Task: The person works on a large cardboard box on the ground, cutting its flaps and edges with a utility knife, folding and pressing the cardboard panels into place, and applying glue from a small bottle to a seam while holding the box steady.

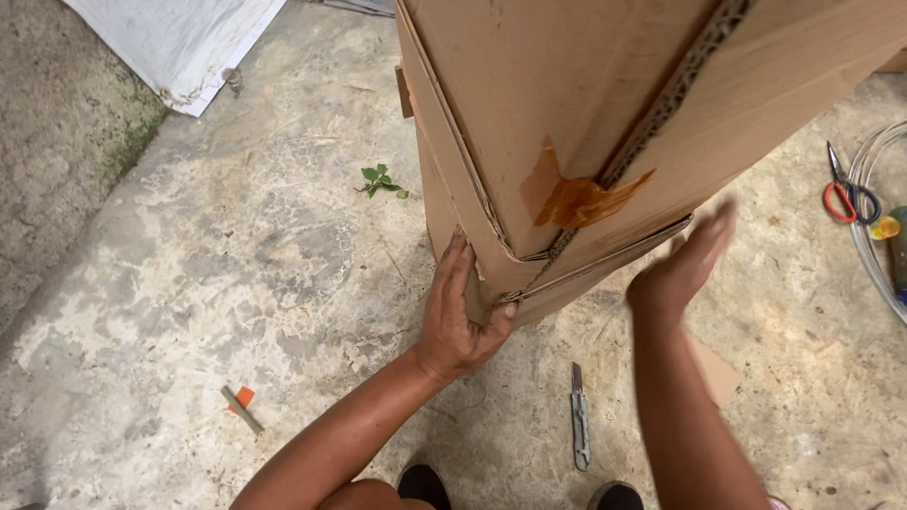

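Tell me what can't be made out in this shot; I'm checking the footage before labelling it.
Head view only:
- Cardboard box: top and far sides cut off by the frame edge.
- Right hand: blurred, so contact with the box is unclear.
- Scissors and hose: partly cut off at the right edge.
- Small piece on the floor: too small to identify.
- Left hand: palm hidden against the box.

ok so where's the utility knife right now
The utility knife lies on the concrete floor, low in the head view between the person's forearms, just below the cardboard box.
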